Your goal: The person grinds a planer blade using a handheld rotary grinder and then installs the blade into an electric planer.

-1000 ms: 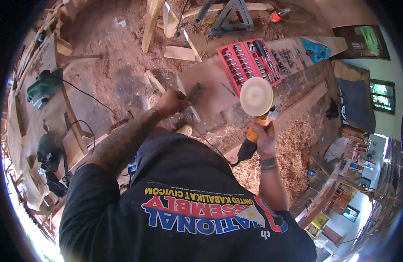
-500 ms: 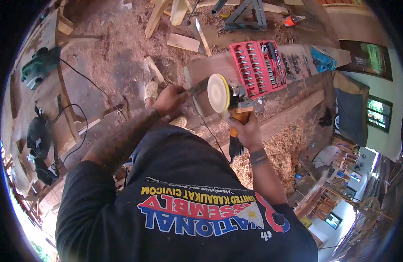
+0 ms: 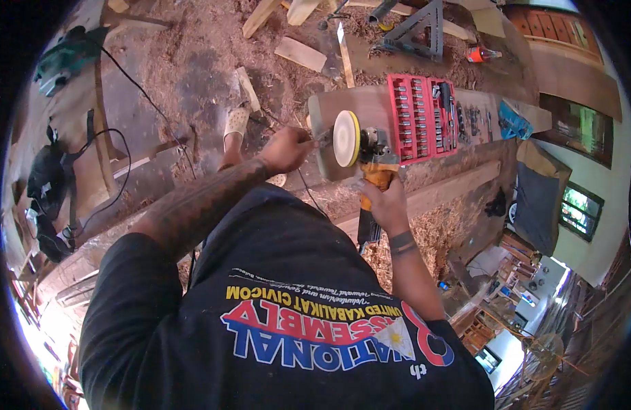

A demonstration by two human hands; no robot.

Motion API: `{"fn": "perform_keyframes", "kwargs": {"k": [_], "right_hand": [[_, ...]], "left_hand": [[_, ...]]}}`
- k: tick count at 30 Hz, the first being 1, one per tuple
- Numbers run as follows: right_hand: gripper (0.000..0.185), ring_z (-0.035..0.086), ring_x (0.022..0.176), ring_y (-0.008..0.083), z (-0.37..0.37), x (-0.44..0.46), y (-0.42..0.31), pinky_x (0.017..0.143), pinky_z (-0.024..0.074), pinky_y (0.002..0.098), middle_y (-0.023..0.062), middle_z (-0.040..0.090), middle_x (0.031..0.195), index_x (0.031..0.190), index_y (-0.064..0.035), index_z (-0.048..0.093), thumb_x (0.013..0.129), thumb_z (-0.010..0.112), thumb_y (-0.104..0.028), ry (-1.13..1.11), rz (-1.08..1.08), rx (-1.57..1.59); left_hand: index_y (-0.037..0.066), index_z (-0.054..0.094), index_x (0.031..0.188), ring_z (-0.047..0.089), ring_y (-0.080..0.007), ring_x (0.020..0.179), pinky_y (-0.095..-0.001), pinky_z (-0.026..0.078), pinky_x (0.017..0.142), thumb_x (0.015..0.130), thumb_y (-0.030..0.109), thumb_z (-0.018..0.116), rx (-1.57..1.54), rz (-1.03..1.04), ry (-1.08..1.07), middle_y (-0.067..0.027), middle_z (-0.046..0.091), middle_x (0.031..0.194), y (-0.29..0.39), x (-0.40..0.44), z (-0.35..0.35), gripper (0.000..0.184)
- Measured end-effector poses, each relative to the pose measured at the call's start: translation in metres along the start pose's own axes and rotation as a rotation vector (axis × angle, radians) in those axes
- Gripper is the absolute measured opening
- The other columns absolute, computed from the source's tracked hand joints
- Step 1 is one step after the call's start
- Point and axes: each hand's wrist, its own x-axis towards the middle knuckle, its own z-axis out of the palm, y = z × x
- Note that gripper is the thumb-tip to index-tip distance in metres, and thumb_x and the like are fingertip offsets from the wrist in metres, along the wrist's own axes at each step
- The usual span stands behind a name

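Observation:
My right hand (image 3: 386, 203) is wrapped round the orange and black body of a power tool (image 3: 378, 179). Its round pale pad (image 3: 345, 139), edged in yellow, faces left. Beside the pad, my left hand (image 3: 287, 149) is closed, and a small dark piece (image 3: 323, 139) shows at its fingertips, too small to name. Both are over the near end of a wooden board (image 3: 321, 109). Farther along that board lies an open red socket set (image 3: 402, 119), with loose tools (image 3: 474, 121) to its right.
A blue tool (image 3: 514, 123) lies at the board's far end. Wood pieces (image 3: 300, 54) and a metal stand (image 3: 417, 33) are on the shavings-strewn ground. At left are a green power tool (image 3: 68, 60) and a black bag (image 3: 47, 176). A cord (image 3: 312, 191) runs below my left hand.
The power tool has shifted left and its pad has turned from facing up to facing left. My left hand has moved slightly right, nearer the pad. The whole view has shifted too.

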Motion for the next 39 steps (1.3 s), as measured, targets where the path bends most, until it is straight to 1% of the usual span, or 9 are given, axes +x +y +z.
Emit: {"fn": "perform_keyframes", "kwargs": {"k": [2,5,8,11,15,27,33,36,39], "right_hand": [[0.058,0.074,0.110,0.0243,0.003,-0.001,-0.005,0.098,0.0570,0.0389,0.0155,0.076,0.120,0.131,0.0055,0.064,0.090,0.088,-0.027,-0.004,0.003,0.051],[0.057,0.075,0.108,0.0239,0.004,0.000,-0.007,0.096,0.0578,0.0393,0.0158,0.077,0.119,0.131,0.0063,0.064,0.090,0.087,-0.027,0.011,-0.016,0.034],[0.059,0.075,0.107,0.0240,0.004,0.003,0.000,0.094,0.0583,0.0396,0.0158,0.076,0.119,0.131,0.0066,0.063,0.090,0.087,-0.027,0.021,-0.016,-0.006],[0.059,0.075,0.107,0.0242,0.004,0.002,-0.005,0.094,0.0584,0.0396,0.0163,0.076,0.120,0.131,0.0065,0.062,0.090,0.088,-0.028,0.033,-0.007,-0.039],[0.061,0.075,0.107,0.0249,0.004,0.000,-0.016,0.095,0.0584,0.0401,0.0172,0.076,0.119,0.130,0.0067,0.062,0.090,0.088,-0.030,0.040,0.043,-0.100],[0.066,0.077,0.109,0.0355,0.006,0.004,0.004,0.095,0.0590,0.0463,0.0248,0.077,0.118,0.127,0.0076,0.064,0.086,0.089,-0.038,0.076,0.026,-0.106],[0.063,0.077,0.109,0.0336,0.007,0.004,0.003,0.096,0.0584,0.0450,0.0222,0.077,0.119,0.127,0.0064,0.064,0.088,0.089,-0.035,0.047,-0.016,-0.080],[0.062,0.076,0.108,0.0315,0.008,0.001,-0.006,0.095,0.0582,0.0441,0.0206,0.077,0.118,0.128,0.0062,0.064,0.088,0.089,-0.034,0.072,-0.055,-0.178],[0.063,0.076,0.108,0.0304,0.009,0.001,-0.003,0.095,0.0583,0.0440,0.0196,0.077,0.118,0.129,0.0061,0.064,0.088,0.089,-0.034,0.067,-0.018,-0.085]], "left_hand": [[-0.004,0.079,0.102,0.075,-0.0440,0.091,-0.0534,0.056,0.087,0.101,0.036,0.071,0.005,0.005,0.008,-0.0271,0.075,0.090,0.005,-0.001,-0.001,0.041],[-0.004,0.078,0.102,0.074,-0.0454,0.092,-0.0538,0.056,0.087,0.101,0.035,0.071,0.005,-0.007,-0.019,-0.0280,0.075,0.091,0.008,-0.002,-0.003,0.040],[-0.004,0.078,0.105,0.075,-0.0452,0.092,-0.0540,0.056,0.088,0.101,0.035,0.071,-0.002,0.040,0.006,-0.0285,0.075,0.092,0.006,-0.003,-0.002,0.040],[-0.004,0.078,0.108,0.075,-0.0434,0.090,-0.0529,0.056,0.086,0.100,0.033,0.071,0.002,0.022,0.034,-0.0282,0.075,0.090,0.008,-0.005,-0.001,0.039],[-0.004,0.078,0.109,0.076,-0.0404,0.086,-0.0515,0.057,0.085,0.100,0.031,0.071,-0.033,0.003,-0.015,-0.0272,0.074,0.088,0.011,-0.004,-0.004,0.037],[-0.004,0.078,0.106,0.076,-0.0397,0.086,-0.0516,0.057,0.083,0.101,0.030,0.071,-0.040,-0.072,-0.047,-0.0258,0.074,0.087,0.017,-0.005,-0.006,0.034],[-0.003,0.078,0.111,0.076,-0.0411,0.089,-0.0518,0.057,0.085,0.102,0.031,0.070,-0.016,-0.064,-0.047,-0.0268,0.075,0.090,0.018,-0.005,-0.006,0.036],[-0.002,0.079,0.112,0.076,-0.0430,0.090,-0.0523,0.057,0.086,0.102,0.032,0.070,0.006,-0.032,-0.029,-0.0277,0.075,0.092,0.014,-0.005,-0.004,0.037],[-0.002,0.079,0.111,0.075,-0.0449,0.091,-0.0527,0.057,0.086,0.101,0.033,0.070,0.024,-0.004,-0.022,-0.0285,0.074,0.092,0.011,-0.003,-0.003,0.038]]}}
